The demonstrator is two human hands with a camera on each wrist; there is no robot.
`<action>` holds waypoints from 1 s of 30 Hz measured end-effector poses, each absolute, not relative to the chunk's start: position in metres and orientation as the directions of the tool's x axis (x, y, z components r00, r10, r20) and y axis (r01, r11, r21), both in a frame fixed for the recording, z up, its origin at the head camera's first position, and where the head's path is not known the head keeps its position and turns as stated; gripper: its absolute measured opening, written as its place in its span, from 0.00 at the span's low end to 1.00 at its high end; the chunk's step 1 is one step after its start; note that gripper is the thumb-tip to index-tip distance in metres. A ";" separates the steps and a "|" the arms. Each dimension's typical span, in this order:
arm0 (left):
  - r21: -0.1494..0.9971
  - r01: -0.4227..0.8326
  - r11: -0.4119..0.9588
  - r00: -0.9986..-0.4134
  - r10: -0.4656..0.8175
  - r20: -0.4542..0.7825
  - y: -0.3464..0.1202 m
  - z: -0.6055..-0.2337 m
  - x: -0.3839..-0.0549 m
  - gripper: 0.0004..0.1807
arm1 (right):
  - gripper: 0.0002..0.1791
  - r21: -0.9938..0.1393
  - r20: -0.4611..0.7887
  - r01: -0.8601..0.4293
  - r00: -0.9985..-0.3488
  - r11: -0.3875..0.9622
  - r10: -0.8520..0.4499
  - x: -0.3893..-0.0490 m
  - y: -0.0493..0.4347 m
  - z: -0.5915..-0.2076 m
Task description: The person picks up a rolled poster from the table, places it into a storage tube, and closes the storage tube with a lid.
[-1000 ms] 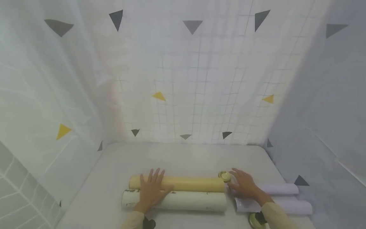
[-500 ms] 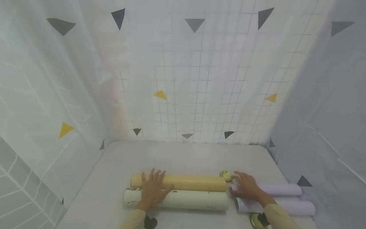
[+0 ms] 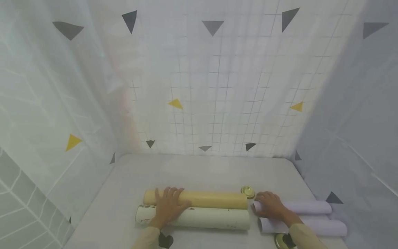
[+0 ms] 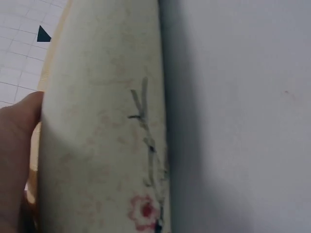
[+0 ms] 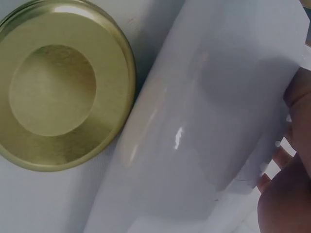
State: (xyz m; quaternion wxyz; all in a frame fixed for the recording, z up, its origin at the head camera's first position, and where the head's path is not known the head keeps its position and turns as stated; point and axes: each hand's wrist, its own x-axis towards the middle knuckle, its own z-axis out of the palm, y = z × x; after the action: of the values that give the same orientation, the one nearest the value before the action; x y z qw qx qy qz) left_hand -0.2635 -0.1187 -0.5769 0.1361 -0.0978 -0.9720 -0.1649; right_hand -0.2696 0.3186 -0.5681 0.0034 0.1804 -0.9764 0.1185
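My left hand (image 3: 169, 205) reaches across a pale tube (image 3: 217, 218) printed with flowers and twigs and grips the yellow tube (image 3: 217, 200) behind it. Its fingers bend over the yellow tube's far side, with the thumb on the near side. At right, my right hand (image 3: 271, 205) curls round the left end of the far glossy lilac tube (image 3: 311, 207). Under that wrist lies a second lilac tube (image 3: 323, 227), which fills much of the right wrist view. All the tubes lie flat, in two side-by-side pairs.
One round gold lid (image 3: 248, 192) lies at the yellow tube's right end. Another gold lid (image 5: 53, 92) is beside the near lilac tube, partly under the right sleeve in the head view. Pale sheeting with triangles (image 3: 212, 27) surrounds the white table (image 3: 199, 173).
My left fingers, straight and spread before, now bend over the yellow tube. My right hand has moved from beside the far gold lid onto the far lilac tube and closed round its end.
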 end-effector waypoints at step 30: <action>0.418 0.219 0.882 -0.973 0.167 0.156 -0.117 -0.578 -0.277 0.38 | 0.28 -0.224 0.114 -0.323 -0.946 0.919 -0.305 -0.272 0.311 -0.576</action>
State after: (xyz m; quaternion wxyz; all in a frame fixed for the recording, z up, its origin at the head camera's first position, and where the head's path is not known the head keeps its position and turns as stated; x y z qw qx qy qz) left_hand -0.2774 -0.1171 -0.5777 0.0576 -0.0997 -0.9683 -0.2216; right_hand -0.2722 0.3112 -0.5756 0.0383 0.1604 -0.9789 0.1206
